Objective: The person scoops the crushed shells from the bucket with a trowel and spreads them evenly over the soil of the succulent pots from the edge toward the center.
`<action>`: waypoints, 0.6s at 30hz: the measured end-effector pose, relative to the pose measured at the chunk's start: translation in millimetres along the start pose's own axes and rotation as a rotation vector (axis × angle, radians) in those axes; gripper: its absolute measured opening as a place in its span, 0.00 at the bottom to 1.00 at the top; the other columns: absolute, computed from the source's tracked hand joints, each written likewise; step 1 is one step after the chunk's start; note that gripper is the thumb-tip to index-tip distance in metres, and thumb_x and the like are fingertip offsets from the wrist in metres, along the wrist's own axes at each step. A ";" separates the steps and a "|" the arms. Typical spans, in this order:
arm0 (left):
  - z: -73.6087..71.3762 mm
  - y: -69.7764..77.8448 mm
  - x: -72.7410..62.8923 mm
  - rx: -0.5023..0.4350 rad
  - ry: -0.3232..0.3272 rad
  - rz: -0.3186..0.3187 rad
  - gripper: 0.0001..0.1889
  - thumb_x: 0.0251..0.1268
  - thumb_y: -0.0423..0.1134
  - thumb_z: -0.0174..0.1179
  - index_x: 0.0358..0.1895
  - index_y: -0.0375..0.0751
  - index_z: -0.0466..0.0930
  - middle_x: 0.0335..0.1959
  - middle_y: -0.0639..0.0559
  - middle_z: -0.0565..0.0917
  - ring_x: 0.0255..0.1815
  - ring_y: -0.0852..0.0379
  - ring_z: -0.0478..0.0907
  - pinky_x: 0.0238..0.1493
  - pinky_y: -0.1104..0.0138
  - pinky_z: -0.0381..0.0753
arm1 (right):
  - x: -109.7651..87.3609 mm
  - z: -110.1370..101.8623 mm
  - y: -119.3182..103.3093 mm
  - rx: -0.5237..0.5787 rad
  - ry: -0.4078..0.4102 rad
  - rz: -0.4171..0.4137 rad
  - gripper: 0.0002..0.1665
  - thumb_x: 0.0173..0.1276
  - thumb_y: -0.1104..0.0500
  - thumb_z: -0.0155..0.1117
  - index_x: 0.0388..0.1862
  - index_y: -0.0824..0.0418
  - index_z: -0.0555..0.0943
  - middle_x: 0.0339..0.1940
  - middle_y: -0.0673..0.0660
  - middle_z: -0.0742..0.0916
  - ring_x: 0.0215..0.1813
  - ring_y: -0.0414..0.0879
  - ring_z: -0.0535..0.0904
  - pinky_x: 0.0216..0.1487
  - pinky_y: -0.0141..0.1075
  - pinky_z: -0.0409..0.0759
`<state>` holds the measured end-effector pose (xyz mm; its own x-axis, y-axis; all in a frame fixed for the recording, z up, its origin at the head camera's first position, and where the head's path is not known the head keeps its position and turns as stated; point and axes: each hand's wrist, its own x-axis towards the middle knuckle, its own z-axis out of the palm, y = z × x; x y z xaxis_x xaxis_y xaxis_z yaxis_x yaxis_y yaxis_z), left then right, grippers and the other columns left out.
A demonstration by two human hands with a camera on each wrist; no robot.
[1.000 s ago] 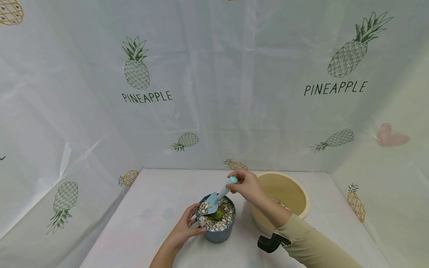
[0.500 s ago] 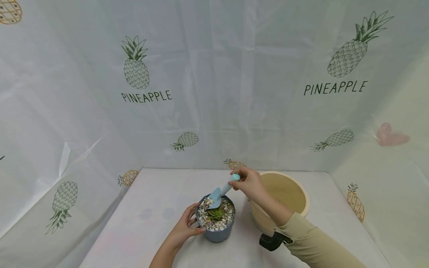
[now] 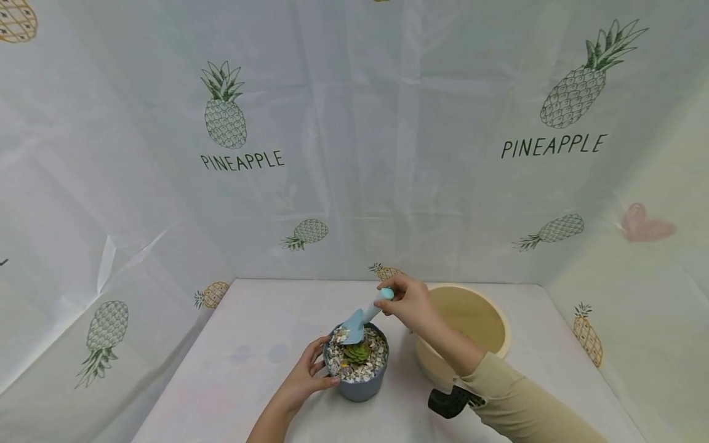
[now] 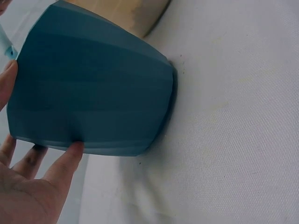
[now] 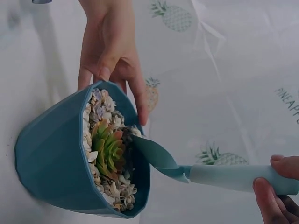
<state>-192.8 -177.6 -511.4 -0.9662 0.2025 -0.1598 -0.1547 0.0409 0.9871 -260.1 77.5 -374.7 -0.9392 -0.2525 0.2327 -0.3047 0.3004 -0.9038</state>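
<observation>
A blue-grey flower pot (image 3: pixel 361 390) stands on the table, filled with pale pebbles (image 3: pixel 362 372) around a green succulent (image 3: pixel 357 353). My left hand (image 3: pixel 301 378) holds the pot at its left side, thumb at the front and fingers spread along the rim, as the right wrist view also shows. Between thumb and fingers, my right hand (image 3: pixel 410 303) pinches the handle end of a light-blue toy-like trowel (image 5: pixel 161 158). The trowel slants down to the left, its blade over the pot's back part, just behind the succulent. Its tip is at the pebbles; contact is hard to tell.
A large cream-yellow tub (image 3: pixel 501 344) stands right of the pot, partly behind my right forearm. A black wrist device (image 3: pixel 447 403) sits under the beige sleeve (image 3: pixel 515 394). A pineapple-print sheet (image 3: pixel 365 154) hangs behind the white table (image 3: pixel 266 332).
Over the last second, the trowel blade has lifted slightly and shifted back, leaving more of the succulent in view. In the last half second, it has moved slightly left. The left hand and pot stay put.
</observation>
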 end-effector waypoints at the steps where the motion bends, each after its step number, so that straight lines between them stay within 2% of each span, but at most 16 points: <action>1: 0.3 -0.2 0.1 -0.001 -0.001 0.000 0.51 0.53 0.29 0.72 0.77 0.45 0.48 0.75 0.27 0.42 0.70 0.21 0.46 0.59 0.43 0.70 | -0.7 -0.1 -0.4 0.002 -0.007 -0.006 0.14 0.58 0.68 0.73 0.44 0.63 0.83 0.29 0.53 0.84 0.27 0.46 0.82 0.31 0.40 0.82; 7: 0.7 -1.7 0.6 -0.012 0.003 0.005 0.52 0.52 0.28 0.72 0.77 0.45 0.48 0.75 0.27 0.43 0.70 0.21 0.46 0.57 0.46 0.74 | -3.0 -0.5 -0.5 0.006 -0.035 -0.034 0.13 0.58 0.68 0.73 0.42 0.64 0.82 0.28 0.53 0.84 0.27 0.47 0.82 0.30 0.40 0.81; 13: 1.4 0.0 -0.3 0.011 0.007 0.013 0.51 0.52 0.29 0.73 0.77 0.45 0.49 0.75 0.27 0.44 0.70 0.21 0.48 0.58 0.45 0.73 | -3.5 -4.1 2.4 -0.002 -0.020 -0.031 0.13 0.58 0.68 0.73 0.42 0.65 0.82 0.29 0.53 0.85 0.27 0.46 0.83 0.30 0.40 0.81; 18: 0.2 6.0 -2.9 0.039 0.024 0.037 0.51 0.50 0.28 0.74 0.76 0.40 0.52 0.74 0.26 0.50 0.69 0.23 0.54 0.54 0.49 0.77 | -3.5 -9.8 3.1 0.000 -0.006 -0.012 0.13 0.59 0.68 0.72 0.43 0.65 0.82 0.29 0.53 0.85 0.27 0.47 0.82 0.29 0.38 0.80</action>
<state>-190.9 -177.7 -505.0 -0.9759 0.1810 -0.1222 -0.1107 0.0723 0.9912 -259.3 88.3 -374.7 -0.9345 -0.2619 0.2411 -0.3158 0.2974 -0.9010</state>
